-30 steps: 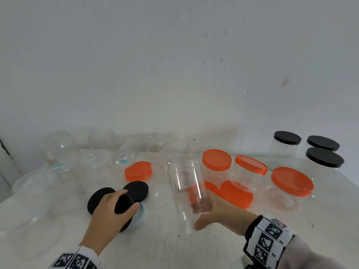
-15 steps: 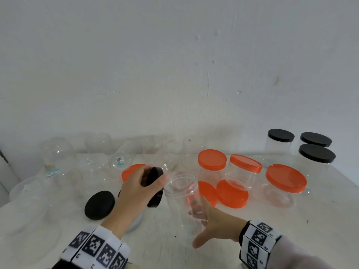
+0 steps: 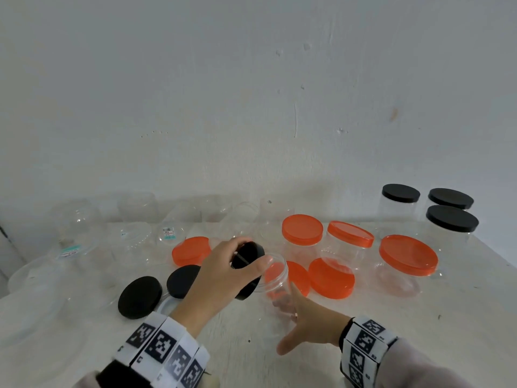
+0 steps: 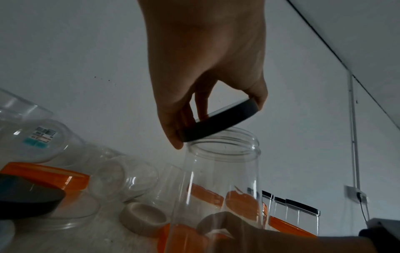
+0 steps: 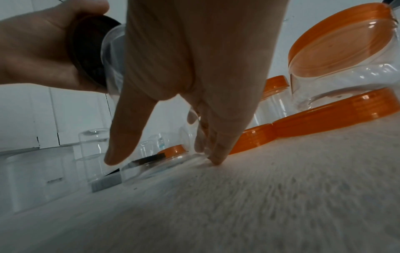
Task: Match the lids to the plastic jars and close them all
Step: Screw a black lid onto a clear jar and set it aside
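A tall clear jar (image 3: pixel 275 278) stands open-mouthed on the white table (image 3: pixel 391 331). My right hand (image 3: pixel 291 323) holds it low at the base, fingers curled behind it and thumb spread out in front. My left hand (image 3: pixel 253 252) grips a black lid (image 3: pixel 247 288) by its rim. The lid is tilted, its edge at the left side of the jar's mouth. In the left wrist view the black lid (image 4: pixel 220 123) slants just above the threaded neck of the jar (image 4: pixel 223 150) without sitting flat on it.
Two loose black lids (image 3: pixel 140 297) lie at the left of the jar and loose orange lids (image 3: pixel 331 278) at its right. Orange-lidded jars (image 3: pixel 408 259) and black-lidded jars (image 3: pixel 451 222) stand at the back right. Several open clear jars (image 3: pixel 75 228) crowd the back left.
My left hand has lifted a black lid off the table and carried it right, up to the jar's mouth. My right hand slid down to the jar's base.
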`<action>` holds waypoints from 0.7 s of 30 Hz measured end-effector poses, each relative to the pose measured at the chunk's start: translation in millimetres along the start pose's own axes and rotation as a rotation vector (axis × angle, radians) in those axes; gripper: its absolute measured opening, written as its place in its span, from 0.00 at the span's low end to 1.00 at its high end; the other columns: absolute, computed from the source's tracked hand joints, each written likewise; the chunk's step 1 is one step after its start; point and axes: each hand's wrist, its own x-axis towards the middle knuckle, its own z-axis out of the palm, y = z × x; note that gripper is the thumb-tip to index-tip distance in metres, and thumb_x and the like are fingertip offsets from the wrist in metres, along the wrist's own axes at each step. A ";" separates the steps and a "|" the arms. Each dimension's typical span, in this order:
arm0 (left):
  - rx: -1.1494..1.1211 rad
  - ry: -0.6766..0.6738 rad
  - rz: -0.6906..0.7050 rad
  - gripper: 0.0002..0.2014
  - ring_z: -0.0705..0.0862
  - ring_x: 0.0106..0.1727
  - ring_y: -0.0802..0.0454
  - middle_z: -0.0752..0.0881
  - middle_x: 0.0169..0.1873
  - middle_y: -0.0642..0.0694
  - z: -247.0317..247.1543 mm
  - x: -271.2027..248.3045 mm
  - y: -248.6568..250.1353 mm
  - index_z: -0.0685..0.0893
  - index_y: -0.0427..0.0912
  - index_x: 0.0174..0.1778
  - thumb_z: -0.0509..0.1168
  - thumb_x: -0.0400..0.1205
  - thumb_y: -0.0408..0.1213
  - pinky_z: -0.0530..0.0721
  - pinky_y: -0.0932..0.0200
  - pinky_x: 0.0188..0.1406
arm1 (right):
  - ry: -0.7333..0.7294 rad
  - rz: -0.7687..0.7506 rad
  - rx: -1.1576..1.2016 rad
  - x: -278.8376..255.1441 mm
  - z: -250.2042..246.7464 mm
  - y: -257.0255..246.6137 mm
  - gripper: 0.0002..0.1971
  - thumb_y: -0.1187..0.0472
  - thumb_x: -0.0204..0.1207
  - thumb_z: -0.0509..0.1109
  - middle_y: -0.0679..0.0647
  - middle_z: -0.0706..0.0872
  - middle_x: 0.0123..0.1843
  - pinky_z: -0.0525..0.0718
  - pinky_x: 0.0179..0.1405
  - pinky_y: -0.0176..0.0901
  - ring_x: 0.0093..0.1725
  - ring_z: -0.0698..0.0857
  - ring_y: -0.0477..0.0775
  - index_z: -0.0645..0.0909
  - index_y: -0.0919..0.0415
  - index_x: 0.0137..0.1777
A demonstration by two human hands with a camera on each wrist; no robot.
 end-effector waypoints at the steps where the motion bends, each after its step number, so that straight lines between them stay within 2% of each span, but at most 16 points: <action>1: 0.024 -0.013 0.009 0.26 0.78 0.54 0.76 0.83 0.49 0.67 1.2 0.0 1.5 0.79 0.70 0.50 0.65 0.57 0.73 0.79 0.69 0.45 | 0.004 0.005 -0.020 0.2 -0.7 0.5 0.63 0.59 0.61 0.86 0.49 0.71 0.78 0.68 0.79 0.49 0.79 0.68 0.51 0.40 0.51 0.84; 4: 0.078 -0.047 0.029 0.28 0.79 0.58 0.70 0.81 0.54 0.67 3.8 -0.3 6.1 0.76 0.70 0.53 0.64 0.58 0.74 0.75 0.72 0.51 | 0.017 0.018 -0.038 0.1 -2.5 2.7 0.62 0.60 0.61 0.86 0.49 0.71 0.78 0.68 0.79 0.50 0.79 0.68 0.51 0.43 0.51 0.85; 6: 0.088 -0.073 0.030 0.27 0.78 0.59 0.70 0.80 0.55 0.67 4.9 -1.2 8.6 0.75 0.72 0.53 0.63 0.58 0.74 0.75 0.72 0.51 | 0.022 0.004 -0.008 -1.9 -4.6 3.5 0.61 0.59 0.61 0.86 0.45 0.71 0.78 0.68 0.79 0.50 0.78 0.68 0.50 0.45 0.49 0.85; 8: 0.092 -0.093 0.028 0.27 0.77 0.59 0.70 0.80 0.55 0.67 6.0 -2.4 11.8 0.75 0.73 0.53 0.63 0.58 0.73 0.74 0.72 0.52 | 0.031 -0.050 0.044 -5.0 -8.1 1.2 0.60 0.57 0.60 0.87 0.37 0.71 0.74 0.68 0.76 0.42 0.76 0.69 0.44 0.48 0.44 0.84; 11: 0.131 -0.111 0.036 0.33 0.77 0.61 0.66 0.79 0.58 0.64 9.2 -2.3 15.5 0.77 0.65 0.62 0.66 0.62 0.71 0.74 0.69 0.56 | 0.063 -0.153 0.121 -8.5 -14.4 -8.1 0.56 0.56 0.59 0.87 0.31 0.72 0.73 0.68 0.66 0.26 0.73 0.70 0.34 0.54 0.37 0.81; 14: 0.203 -0.132 0.059 0.31 0.75 0.61 0.66 0.78 0.61 0.61 12.9 0.6 19.4 0.76 0.58 0.69 0.71 0.71 0.63 0.71 0.75 0.51 | 0.099 -0.197 0.159 -9.9 -17.5 -14.4 0.52 0.57 0.60 0.87 0.31 0.73 0.72 0.70 0.61 0.22 0.72 0.69 0.31 0.58 0.34 0.77; 17: 0.313 -0.182 0.085 0.31 0.72 0.60 0.66 0.74 0.62 0.61 17.9 5.2 23.8 0.73 0.56 0.73 0.70 0.74 0.60 0.67 0.81 0.45 | 0.104 -0.205 0.163 -10.7 -17.2 -14.7 0.49 0.56 0.61 0.87 0.25 0.75 0.67 0.71 0.56 0.18 0.66 0.71 0.21 0.59 0.32 0.75; 19: 0.364 -0.221 0.096 0.34 0.70 0.62 0.65 0.72 0.65 0.60 22.0 8.0 25.8 0.70 0.55 0.76 0.69 0.74 0.60 0.65 0.82 0.45 | 0.103 -0.204 0.145 -10.6 -16.7 -14.2 0.48 0.56 0.61 0.86 0.19 0.76 0.62 0.72 0.52 0.13 0.62 0.71 0.16 0.60 0.30 0.73; 21: 0.408 -0.252 0.104 0.36 0.69 0.65 0.63 0.70 0.67 0.58 26.4 10.6 26.9 0.68 0.54 0.77 0.69 0.74 0.61 0.66 0.78 0.51 | 0.098 -0.200 0.136 -10.3 -16.1 -13.8 0.47 0.55 0.61 0.86 0.16 0.76 0.60 0.71 0.50 0.11 0.60 0.72 0.16 0.62 0.33 0.74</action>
